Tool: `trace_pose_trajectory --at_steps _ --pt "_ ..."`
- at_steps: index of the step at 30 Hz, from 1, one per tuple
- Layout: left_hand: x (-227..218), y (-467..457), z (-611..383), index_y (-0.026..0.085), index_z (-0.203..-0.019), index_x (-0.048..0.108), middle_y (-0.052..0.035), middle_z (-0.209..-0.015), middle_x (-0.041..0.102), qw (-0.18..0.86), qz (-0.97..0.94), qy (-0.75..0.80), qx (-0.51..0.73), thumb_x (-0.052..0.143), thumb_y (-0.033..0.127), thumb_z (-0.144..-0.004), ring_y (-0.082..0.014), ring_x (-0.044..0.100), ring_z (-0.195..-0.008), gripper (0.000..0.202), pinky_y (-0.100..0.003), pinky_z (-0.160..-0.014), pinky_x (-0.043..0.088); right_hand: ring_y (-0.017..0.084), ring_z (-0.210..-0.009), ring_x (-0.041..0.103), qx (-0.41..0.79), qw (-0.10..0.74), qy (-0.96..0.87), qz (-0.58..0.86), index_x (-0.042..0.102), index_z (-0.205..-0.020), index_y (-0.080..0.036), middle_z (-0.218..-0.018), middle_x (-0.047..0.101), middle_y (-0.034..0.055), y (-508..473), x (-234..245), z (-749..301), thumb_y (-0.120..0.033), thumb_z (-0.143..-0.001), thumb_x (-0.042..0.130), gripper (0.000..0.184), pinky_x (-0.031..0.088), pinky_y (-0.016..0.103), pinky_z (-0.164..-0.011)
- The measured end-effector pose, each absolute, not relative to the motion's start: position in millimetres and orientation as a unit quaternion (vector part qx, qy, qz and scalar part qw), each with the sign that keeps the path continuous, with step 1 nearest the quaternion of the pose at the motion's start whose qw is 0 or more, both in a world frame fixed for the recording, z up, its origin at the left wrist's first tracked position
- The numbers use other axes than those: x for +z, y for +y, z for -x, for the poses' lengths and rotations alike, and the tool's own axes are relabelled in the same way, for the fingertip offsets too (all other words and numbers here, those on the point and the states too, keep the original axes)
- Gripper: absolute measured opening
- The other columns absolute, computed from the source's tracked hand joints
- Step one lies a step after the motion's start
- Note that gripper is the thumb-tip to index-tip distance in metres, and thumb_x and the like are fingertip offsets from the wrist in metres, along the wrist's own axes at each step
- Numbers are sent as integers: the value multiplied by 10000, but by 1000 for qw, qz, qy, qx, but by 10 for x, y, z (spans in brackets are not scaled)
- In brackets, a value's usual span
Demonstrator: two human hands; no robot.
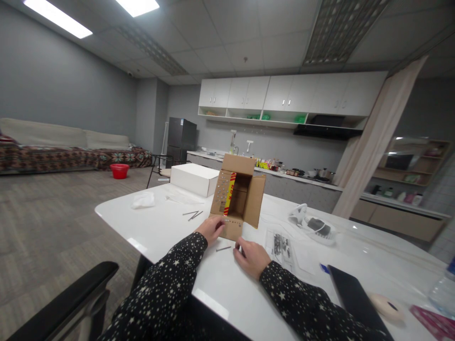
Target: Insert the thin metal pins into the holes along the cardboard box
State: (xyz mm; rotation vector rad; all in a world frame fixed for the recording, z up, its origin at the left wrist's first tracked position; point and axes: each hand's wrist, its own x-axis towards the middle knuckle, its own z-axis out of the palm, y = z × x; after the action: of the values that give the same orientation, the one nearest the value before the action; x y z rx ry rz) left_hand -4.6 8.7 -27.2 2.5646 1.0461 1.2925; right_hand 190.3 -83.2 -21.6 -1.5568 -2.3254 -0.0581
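A small brown cardboard box lies on its side on the white table, flaps open toward me, with red and yellow tape inside one flap. My left hand rests on the box's lower flap. My right hand lies on the table just in front of the box, fingertips beside a thin metal rod. Whether those fingers pinch the rod is unclear. Both sleeves are black with white stars.
Two more thin rods and a crumpled white wrapper lie left of the box. A white closed box stands behind. A clear bag of small parts, a dark tablet and a chair armrest are close by.
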Motion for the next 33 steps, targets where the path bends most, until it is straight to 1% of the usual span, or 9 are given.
trace_pose_trajectory --at_steps 5,10,22,33 --pt "-226 44 59 169 -866 599 -17 -754 583 7 -818 311 484 490 179 -849 -116 549 -673 111 -243 -655 483 124 -636 540 -17 169 -818 550 544 -892 -217 -731 639 -5 -829 -208 -1897 -282 -880 441 123 238 240 -580" --pt "-214 37 27 175 -896 604 -27 -800 590 -36 -812 299 500 483 190 -881 -119 572 -716 123 -254 -707 494 124 -632 540 -18 166 -818 551 545 -893 -217 -723 635 -8 -845 -197 -1894 -281 -883 441 123 239 241 -580" --pt "-183 40 -52 193 -918 596 -24 -855 635 -139 -812 330 460 456 218 -915 -135 592 -745 142 -280 -702 461 129 -641 546 -14 163 -819 550 547 -905 -214 -727 634 -3 -845 -199 -1888 -294 -887 436 138 243 240 -582" --pt "-175 47 -89 191 -949 593 -38 -891 640 -163 -820 341 431 430 219 -921 -146 601 -808 167 -295 -732 448 131 -655 559 -15 154 -818 554 545 -914 -211 -739 639 -3 -853 -177 -1880 -291 -895 434 138 255 239 -585"
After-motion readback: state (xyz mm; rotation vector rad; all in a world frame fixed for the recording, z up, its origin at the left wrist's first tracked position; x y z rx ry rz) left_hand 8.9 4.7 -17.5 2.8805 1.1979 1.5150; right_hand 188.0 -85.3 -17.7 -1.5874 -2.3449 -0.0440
